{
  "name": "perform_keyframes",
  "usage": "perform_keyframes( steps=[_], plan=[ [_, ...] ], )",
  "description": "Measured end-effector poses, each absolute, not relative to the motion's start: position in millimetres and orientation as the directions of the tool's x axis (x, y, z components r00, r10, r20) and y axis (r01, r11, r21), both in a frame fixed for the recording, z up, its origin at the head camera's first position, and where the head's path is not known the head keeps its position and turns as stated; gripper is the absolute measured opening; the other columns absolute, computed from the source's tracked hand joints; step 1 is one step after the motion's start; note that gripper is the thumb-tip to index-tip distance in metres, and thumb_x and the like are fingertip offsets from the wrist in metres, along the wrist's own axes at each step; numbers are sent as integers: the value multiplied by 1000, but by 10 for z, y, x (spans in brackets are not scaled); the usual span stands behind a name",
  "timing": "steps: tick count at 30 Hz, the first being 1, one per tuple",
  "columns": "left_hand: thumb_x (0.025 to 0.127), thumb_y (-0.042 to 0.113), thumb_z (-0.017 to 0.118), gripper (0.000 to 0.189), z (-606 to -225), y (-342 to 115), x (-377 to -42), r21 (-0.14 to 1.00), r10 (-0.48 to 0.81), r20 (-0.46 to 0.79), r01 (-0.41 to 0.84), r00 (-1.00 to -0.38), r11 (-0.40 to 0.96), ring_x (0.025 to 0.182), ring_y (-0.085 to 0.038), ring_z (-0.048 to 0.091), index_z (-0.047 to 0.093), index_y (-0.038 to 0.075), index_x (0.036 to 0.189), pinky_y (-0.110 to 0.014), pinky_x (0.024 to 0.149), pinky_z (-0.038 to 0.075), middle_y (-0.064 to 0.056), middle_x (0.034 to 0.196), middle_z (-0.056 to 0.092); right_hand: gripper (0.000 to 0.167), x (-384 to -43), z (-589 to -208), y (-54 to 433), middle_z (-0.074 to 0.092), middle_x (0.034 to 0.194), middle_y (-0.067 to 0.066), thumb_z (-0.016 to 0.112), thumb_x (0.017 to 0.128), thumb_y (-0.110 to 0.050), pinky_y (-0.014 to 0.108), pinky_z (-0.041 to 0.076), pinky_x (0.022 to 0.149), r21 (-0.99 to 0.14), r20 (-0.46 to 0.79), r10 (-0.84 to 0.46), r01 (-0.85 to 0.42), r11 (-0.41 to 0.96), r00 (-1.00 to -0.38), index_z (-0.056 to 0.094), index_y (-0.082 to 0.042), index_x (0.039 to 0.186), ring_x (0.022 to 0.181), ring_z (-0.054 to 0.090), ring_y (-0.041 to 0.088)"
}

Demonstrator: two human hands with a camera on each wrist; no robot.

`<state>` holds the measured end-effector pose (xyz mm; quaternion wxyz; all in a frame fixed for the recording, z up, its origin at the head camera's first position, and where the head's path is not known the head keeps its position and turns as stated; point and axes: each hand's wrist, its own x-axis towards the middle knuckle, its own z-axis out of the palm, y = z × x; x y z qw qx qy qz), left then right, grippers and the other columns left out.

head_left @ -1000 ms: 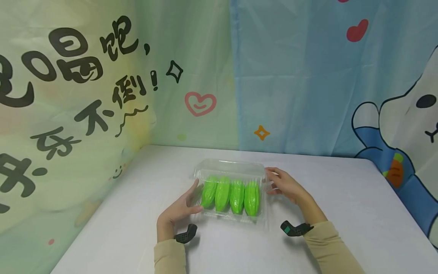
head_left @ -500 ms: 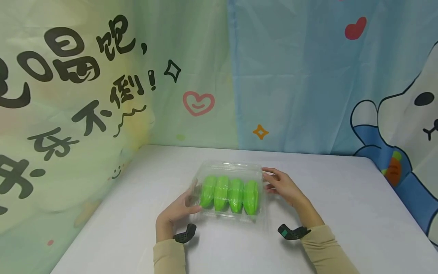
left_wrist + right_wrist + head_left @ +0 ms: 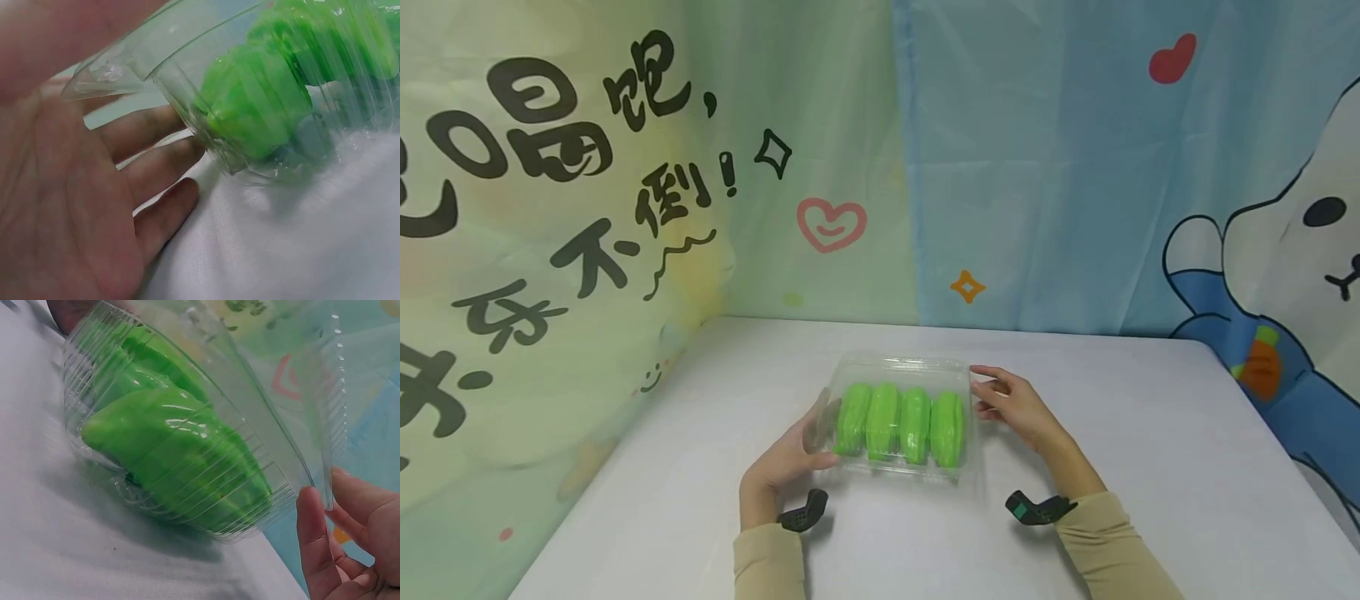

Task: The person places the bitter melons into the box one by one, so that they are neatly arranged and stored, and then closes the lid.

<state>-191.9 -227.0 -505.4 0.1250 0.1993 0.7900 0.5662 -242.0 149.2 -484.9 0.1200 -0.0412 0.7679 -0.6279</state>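
A clear plastic clamshell box [image 3: 891, 473] sits on the table, with several green, lengthwise-ribbed, pointed pieces [image 3: 883, 421] side by side in it. Its clear lid [image 3: 315, 419] leans over them, a gap still between lid and base rim in the right wrist view. My left hand [image 3: 790, 454] is at the box's left side; straight fingers [image 3: 165, 169] lie at or near the wall, the thumb near the front corner. At the far right corner my right hand [image 3: 1018, 408] pinches the plastic edges where lid and base come together.
A white table [image 3: 1075, 400] lies under the box. Behind it hangs a printed cloth backdrop [image 3: 1015, 167], with a second printed cloth [image 3: 550, 333] along the left. Black wrist cameras [image 3: 805, 511] sit on both wrists.
The box's lid has swung down from leaning back to lying over the green pieces. Both hands keep their places at the box's sides; the view has shifted slightly.
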Motion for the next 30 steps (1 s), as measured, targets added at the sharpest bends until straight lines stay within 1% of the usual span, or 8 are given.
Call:
perform_keyframes(
  steps=[4,7,11,14,18,22,26,30],
  plan=[
    [78,14,77,114,-5056,-2291,-1925,965,497,78,190,-864,180,148,-31,7,-8,20,153,-46,118,12,-13,160,10,59,-2422,-4848,1503,56,118,16,61,92,-32,23,57,74,-979,-125,-212,86,184,-969,41,-11,143,82,64,10],
    [80,4,73,111,-5058,-2326,-1897,985,531,132,172,-837,27,147,-33,9,-8,26,153,-33,117,22,-15,160,9,58,-2422,-4855,1516,56,117,14,61,93,-29,23,57,74,-982,-116,-214,80,172,-970,41,-9,143,82,63,8],
    [81,-17,50,100,-5076,-2369,-1858,941,576,240,43,-782,-335,148,-32,3,-4,26,154,-26,115,26,-15,161,0,54,-2428,-4870,1519,57,113,13,61,93,-23,23,57,74,-988,-80,-211,49,148,-974,42,-7,142,80,63,7],
    [80,-18,34,89,-5085,-2379,-1855,882,552,254,-44,-794,-470,148,-29,6,-1,18,154,-28,115,28,-18,160,-2,53,-2431,-4879,1507,58,112,12,61,93,-21,22,57,74,-990,-54,-213,25,136,-976,43,-6,141,79,64,6],
    [95,1,39,65,-5074,-2339,-1908,940,422,100,-53,-901,-337,146,-23,23,13,11,153,-23,111,33,-16,159,14,53,-2432,-4897,1488,57,113,11,63,92,-23,23,58,75,-990,-60,-198,34,134,-978,44,-8,140,80,65,7],
    [97,26,53,54,-5060,-2249,-1984,995,231,-60,-77,-971,-64,142,-16,33,35,22,148,-30,114,31,1,152,37,52,-2436,-4916,1480,57,114,12,64,91,-24,23,58,74,-991,-60,-165,39,124,-984,47,-9,138,79,65,7],
    [92,26,59,47,-5027,-2155,-2026,989,93,-74,-61,-993,138,141,-15,35,49,30,138,-42,116,28,10,144,47,50,-2440,-4931,1475,57,112,10,64,91,-25,22,58,75,-993,-38,-133,23,113,-990,49,-8,135,81,64,6],
    [93,20,58,45,-5003,-2099,-2051,978,57,-37,-25,-998,206,139,-20,38,51,25,137,-45,115,30,6,142,50,45,-2453,-4936,1461,58,111,10,64,91,-27,21,57,76,-992,-25,-96,13,127,-995,53,-3,128,82,64,5]
  ],
)
